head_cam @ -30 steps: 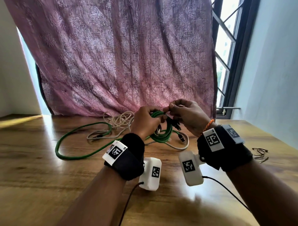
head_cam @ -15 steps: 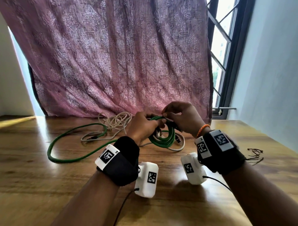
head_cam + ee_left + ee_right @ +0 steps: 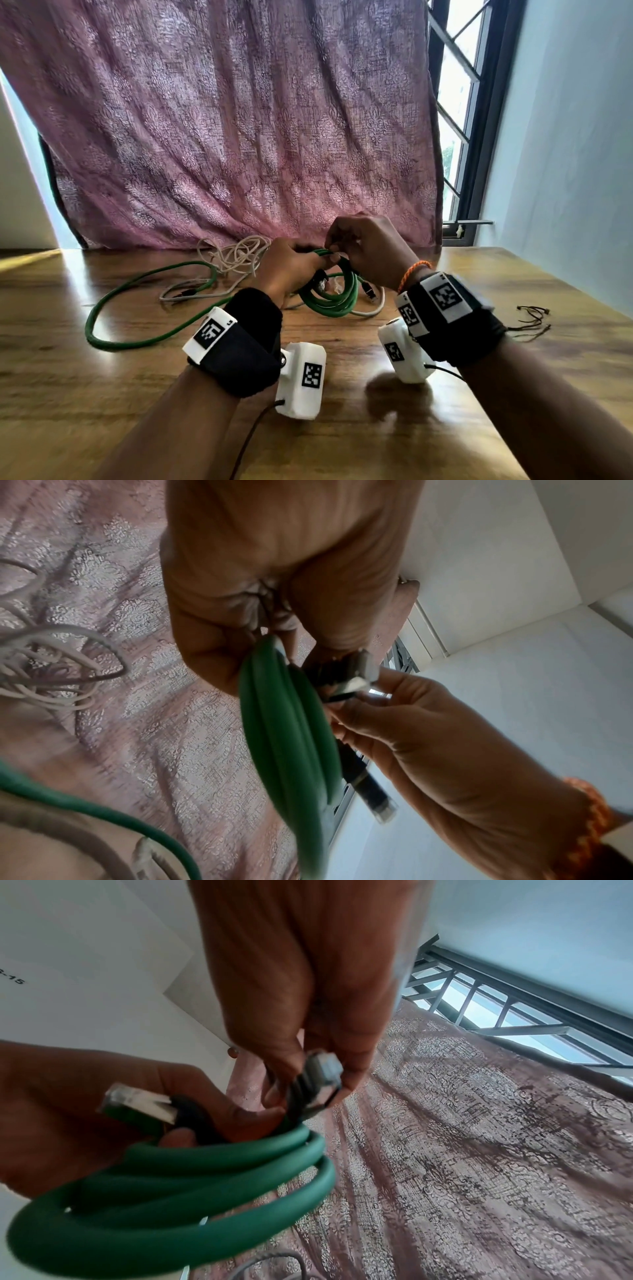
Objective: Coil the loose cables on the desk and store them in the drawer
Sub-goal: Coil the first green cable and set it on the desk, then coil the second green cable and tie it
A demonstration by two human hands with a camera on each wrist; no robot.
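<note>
A green network cable coil [image 3: 334, 298] hangs above the wooden desk [image 3: 102, 394] from my left hand [image 3: 320, 262], whose fingers curl round the top of the loops. My right hand [image 3: 334, 248] meets it there and pinches a grey plug on a black boot [image 3: 322, 1077] beside the coil [image 3: 171, 1177]. My left hand [image 3: 85, 1096] also holds a second clear plug [image 3: 137, 1099]. A loose green length [image 3: 137, 301] loops over the desk to the left. From the left wrist view, the coil [image 3: 287, 737] is seen edge-on beside the plug [image 3: 363, 674].
A tangle of beige cable [image 3: 236, 253] and a grey cable [image 3: 191, 291] lie behind the green loop, with a white cable [image 3: 370, 310] under the coil. Thin dark ties [image 3: 532, 318] lie at the right. A pink curtain [image 3: 239, 137] hangs behind the desk, next to a window [image 3: 455, 102].
My right hand has closed in on the top of the coil, beside my left hand's fingers. The coil stays in my left hand's grip. The head view has shifted slightly.
</note>
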